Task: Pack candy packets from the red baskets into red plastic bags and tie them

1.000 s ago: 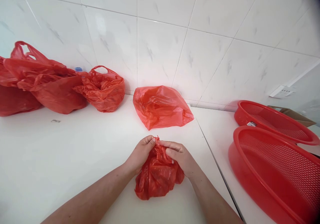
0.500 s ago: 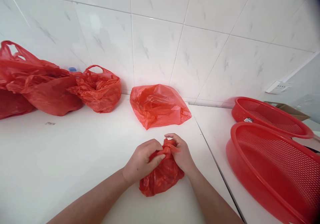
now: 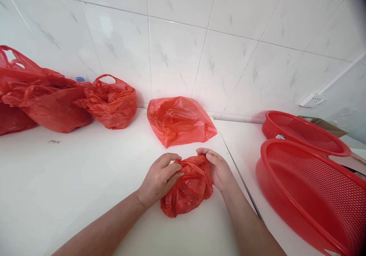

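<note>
A small red plastic bag (image 3: pixel 187 193) rests on the white table in front of me, its gathered top spread wider between both hands. My left hand (image 3: pixel 162 176) pinches the left side of the bag's top between thumb and fingers. On the other side, my right hand (image 3: pixel 220 170) grips the top right edge, fingers curled over it. What the bag contains cannot be made out through the plastic. Just beyond my hands lies another red plastic bag (image 3: pixel 183 122), loose and partly opened, near the wall.
Filled red bags (image 3: pixel 57 109) stand at the back left, with a smaller handled bag (image 3: pixel 114 109) beside them. Two red perforated baskets (image 3: pixel 267 176) occupy the right side, past a seam in the tabletop. A brown box (image 3: pixel 326 126) sits behind them, below a wall socket (image 3: pixel 313 100).
My hands have moved apart, the right one shifting rightward. The bag's twisted, narrow neck has loosened and widened. The view has turned slightly.
</note>
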{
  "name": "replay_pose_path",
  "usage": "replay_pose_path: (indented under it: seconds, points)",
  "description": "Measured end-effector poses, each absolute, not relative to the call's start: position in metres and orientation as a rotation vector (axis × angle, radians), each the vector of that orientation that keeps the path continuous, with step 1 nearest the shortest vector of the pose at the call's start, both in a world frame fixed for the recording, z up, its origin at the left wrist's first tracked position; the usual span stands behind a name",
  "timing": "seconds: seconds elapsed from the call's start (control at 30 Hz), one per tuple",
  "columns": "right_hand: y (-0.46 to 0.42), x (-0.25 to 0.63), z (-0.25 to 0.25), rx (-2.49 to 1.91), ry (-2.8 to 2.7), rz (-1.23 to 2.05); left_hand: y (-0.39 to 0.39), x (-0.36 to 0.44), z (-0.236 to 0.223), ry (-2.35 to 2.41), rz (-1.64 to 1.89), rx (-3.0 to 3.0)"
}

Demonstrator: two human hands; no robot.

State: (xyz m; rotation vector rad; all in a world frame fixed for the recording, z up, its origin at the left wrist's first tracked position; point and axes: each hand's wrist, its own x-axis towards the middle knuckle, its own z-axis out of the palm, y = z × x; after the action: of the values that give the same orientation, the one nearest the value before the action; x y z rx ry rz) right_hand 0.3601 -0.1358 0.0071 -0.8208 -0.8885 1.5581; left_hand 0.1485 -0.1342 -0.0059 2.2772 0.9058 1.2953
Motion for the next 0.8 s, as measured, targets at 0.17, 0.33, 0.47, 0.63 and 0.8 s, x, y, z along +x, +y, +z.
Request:
replay_pose_path:
  seconds: [0.17, 0.33, 0.47, 0.63, 0.8]
  points:
    - [-0.121, 0.379, -0.002, -0.92, -0.772, 1.375, -0.138, 0.149, -0.002, 0.774, 1.451, 2.481]
    - [-0.107, 0.41, -0.015, -1.225, -0.829, 0.908, -0.143, 0.152, 0.002, 0.592, 1.592, 2.58]
    - [-0.105, 0.423, -0.02, -1.44, -0.87, 0.607, -0.143, 0.154, 0.002, 0.554, 1.577, 2.578]
    - [-0.102, 0.424, -0.023, -1.599, -0.939, 0.409, -0.141, 0.155, -0.002, 0.551, 1.58, 2.573]
    - [-0.101, 0.425, -0.026, -1.686, -0.968, 0.385, -0.142, 0.156, -0.004, 0.564, 1.564, 2.558]
